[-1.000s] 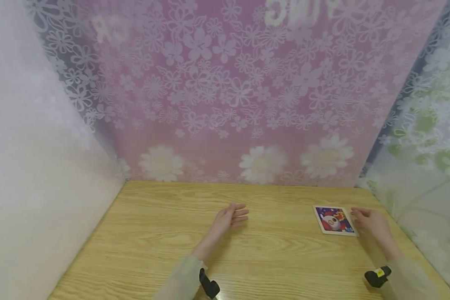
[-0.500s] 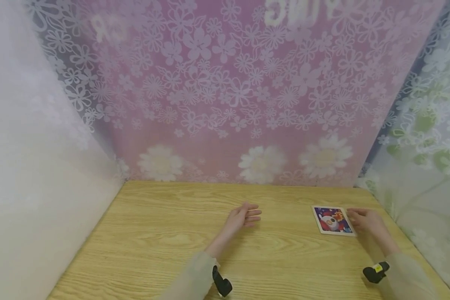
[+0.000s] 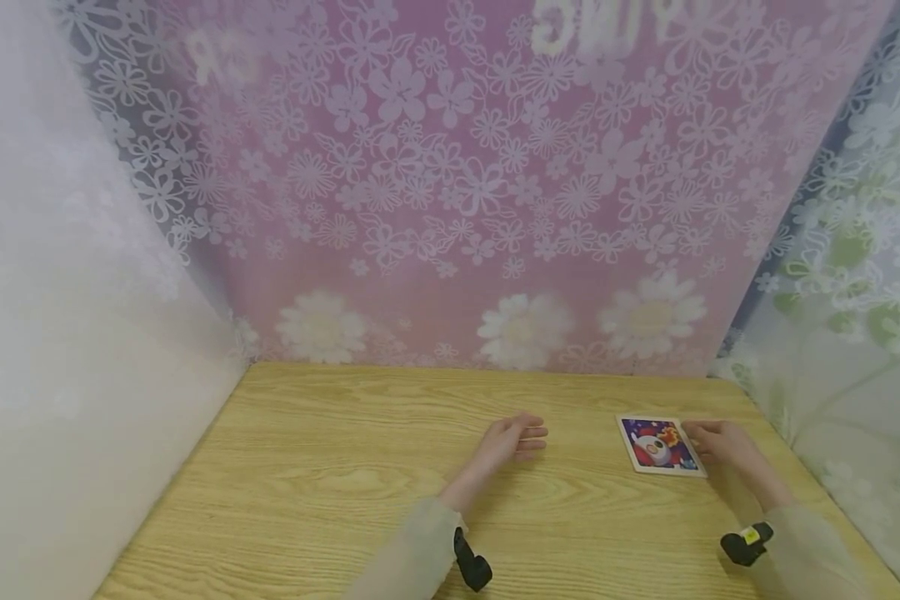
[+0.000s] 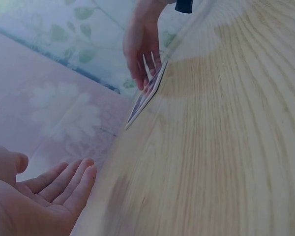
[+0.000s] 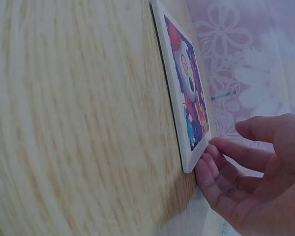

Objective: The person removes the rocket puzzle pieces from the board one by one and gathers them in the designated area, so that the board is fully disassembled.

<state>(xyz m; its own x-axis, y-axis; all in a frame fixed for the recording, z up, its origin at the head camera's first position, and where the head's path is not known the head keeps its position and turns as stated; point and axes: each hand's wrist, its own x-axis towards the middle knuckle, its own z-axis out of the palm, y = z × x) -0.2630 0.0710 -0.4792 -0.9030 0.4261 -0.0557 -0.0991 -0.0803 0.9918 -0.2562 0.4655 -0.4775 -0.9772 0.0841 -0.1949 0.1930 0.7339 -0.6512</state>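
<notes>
A flat square picture panel (image 3: 658, 446) with a pale border and a red, white and purple cartoon lies on the right part of the table. My right hand (image 3: 731, 450) is at its right edge; in the right wrist view the fingertips of this hand (image 5: 255, 172) touch the edge of the panel (image 5: 187, 81), and the thumb stands apart from it. To the left of the panel, with a gap between, my left hand (image 3: 506, 442) holds nothing. Its fingers (image 4: 69, 184) are extended, palm turned toward the panel (image 4: 146, 96).
The wood-grain table (image 3: 307, 467) ends at a pink flowered curtain (image 3: 450, 208) at the back. A pale wall covering (image 3: 67, 333) stands at the left, and a leafy flowered one (image 3: 862, 333) at the right. Both wrists wear black devices.
My left hand has moved right, toward the panel. My right hand has shifted slightly left, and the panel has slid a little to the left with it.
</notes>
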